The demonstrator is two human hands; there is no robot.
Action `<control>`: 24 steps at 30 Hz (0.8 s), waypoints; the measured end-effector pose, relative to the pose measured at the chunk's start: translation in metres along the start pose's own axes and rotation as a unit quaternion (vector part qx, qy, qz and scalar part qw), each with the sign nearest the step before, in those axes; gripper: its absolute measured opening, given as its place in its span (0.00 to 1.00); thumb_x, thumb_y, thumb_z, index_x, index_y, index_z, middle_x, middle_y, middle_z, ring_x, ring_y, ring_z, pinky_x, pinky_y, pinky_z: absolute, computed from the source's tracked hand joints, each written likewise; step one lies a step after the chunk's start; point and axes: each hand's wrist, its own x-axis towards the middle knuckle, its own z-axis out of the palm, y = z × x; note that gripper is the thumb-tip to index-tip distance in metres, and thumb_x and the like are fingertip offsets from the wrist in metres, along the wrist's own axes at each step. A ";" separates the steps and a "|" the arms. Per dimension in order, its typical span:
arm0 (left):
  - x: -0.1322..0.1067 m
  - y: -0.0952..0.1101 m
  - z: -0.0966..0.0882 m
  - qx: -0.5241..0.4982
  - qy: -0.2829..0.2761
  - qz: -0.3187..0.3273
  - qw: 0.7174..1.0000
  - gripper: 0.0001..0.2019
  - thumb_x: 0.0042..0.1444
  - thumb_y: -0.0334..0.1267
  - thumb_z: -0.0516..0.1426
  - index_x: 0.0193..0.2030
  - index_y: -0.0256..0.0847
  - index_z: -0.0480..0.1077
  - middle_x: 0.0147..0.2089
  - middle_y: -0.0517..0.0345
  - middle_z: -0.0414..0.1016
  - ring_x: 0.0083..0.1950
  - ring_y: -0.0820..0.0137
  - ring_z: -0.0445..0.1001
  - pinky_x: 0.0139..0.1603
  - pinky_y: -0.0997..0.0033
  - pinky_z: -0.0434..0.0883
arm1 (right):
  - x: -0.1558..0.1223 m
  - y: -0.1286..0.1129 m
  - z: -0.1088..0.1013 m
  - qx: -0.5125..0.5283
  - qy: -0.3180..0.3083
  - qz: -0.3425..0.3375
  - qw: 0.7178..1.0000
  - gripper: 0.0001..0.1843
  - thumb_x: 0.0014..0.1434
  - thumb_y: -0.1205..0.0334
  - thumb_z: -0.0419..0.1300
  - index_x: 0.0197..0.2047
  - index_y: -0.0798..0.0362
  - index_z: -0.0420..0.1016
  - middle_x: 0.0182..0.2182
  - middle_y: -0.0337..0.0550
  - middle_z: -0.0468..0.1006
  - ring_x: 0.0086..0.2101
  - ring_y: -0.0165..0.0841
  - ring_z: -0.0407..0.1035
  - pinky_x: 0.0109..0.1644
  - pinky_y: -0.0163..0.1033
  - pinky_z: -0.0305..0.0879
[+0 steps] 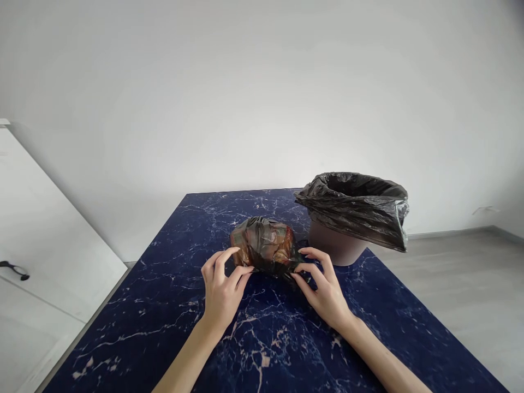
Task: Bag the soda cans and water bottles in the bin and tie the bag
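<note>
**Bag (265, 246) pinched at both sides on the blue table**

Bag of thin black film, filled and lumpy, sits on the table (286, 338) a little beyond its middle, just in front of the bin (336, 246) and slightly to its left; both hands are on it. The left hand (223, 289) curls against the left side, thumb and fingertips nipping the film low down; the right hand (323, 286) pinches a loose flap of film at the lower right corner; neither hand squeezes hard, and the bag rests on the surface rather than hanging from them.

Judging by the two light pinches, the step in hand looks like gathering or tidying the slack film around the contents; a next move would call for a firm hold on loose plastic rather than on the bulge, since film this thin slips and stretches, and for both hands to work together so the bundle does not roll.

The film is glossy, crinkled and half see-through; brown and orange patches show through it, though what lies inside cannot be told. The table is dark blue with pale marble-like veins, flat and smooth; the bin is a round, dull grey-brown tub; its liner (356, 210), the same shiny black film, drapes over the rim and sags at the right. A plain white wall (262, 82) stands behind; a white cupboard (49, 240) with a dark handle (14, 269) is at the left; grey floor (470, 284) shows at the right.
</note>
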 end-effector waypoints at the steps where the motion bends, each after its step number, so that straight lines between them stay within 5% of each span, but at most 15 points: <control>1: 0.000 -0.001 0.000 0.001 0.003 -0.003 1.000 0.06 0.64 0.30 0.67 0.41 0.47 0.78 0.63 0.46 0.71 0.63 0.47 0.68 0.61 0.39 0.69 | 0.001 -0.001 -0.001 0.004 0.005 0.003 1.000 0.08 0.72 0.67 0.61 0.51 0.45 0.71 0.60 0.54 0.67 0.60 0.48 0.69 0.60 0.60 0.74; 6: 0.003 -0.007 -0.002 -0.016 0.024 -0.037 0.999 0.05 0.65 0.31 0.66 0.40 0.46 0.77 0.61 0.45 0.71 0.62 0.47 0.68 0.61 0.38 0.68 | 0.003 -0.003 -0.003 0.017 0.043 0.035 0.998 0.06 0.73 0.65 0.61 0.50 0.45 0.69 0.57 0.53 0.69 0.59 0.48 0.69 0.61 0.61 0.72; 18: 0.001 -0.035 -0.002 -0.109 0.054 -0.245 0.962 0.07 0.68 0.43 0.63 0.39 0.46 0.77 0.55 0.48 0.73 0.60 0.51 0.72 0.58 0.47 0.72 | 0.005 -0.003 -0.003 0.017 0.087 0.067 0.994 0.03 0.73 0.64 0.59 0.48 0.45 0.69 0.53 0.51 0.71 0.56 0.48 0.70 0.60 0.62 0.71; 24: 0.007 -0.028 -0.007 -0.150 0.036 -0.229 0.961 0.11 0.65 0.40 0.62 0.52 0.46 0.69 0.55 0.48 0.71 0.57 0.55 0.74 0.55 0.52 0.76 | 0.005 -0.007 -0.007 0.048 0.062 0.054 0.995 0.10 0.68 0.66 0.60 0.50 0.45 0.68 0.54 0.53 0.70 0.57 0.50 0.68 0.60 0.63 0.70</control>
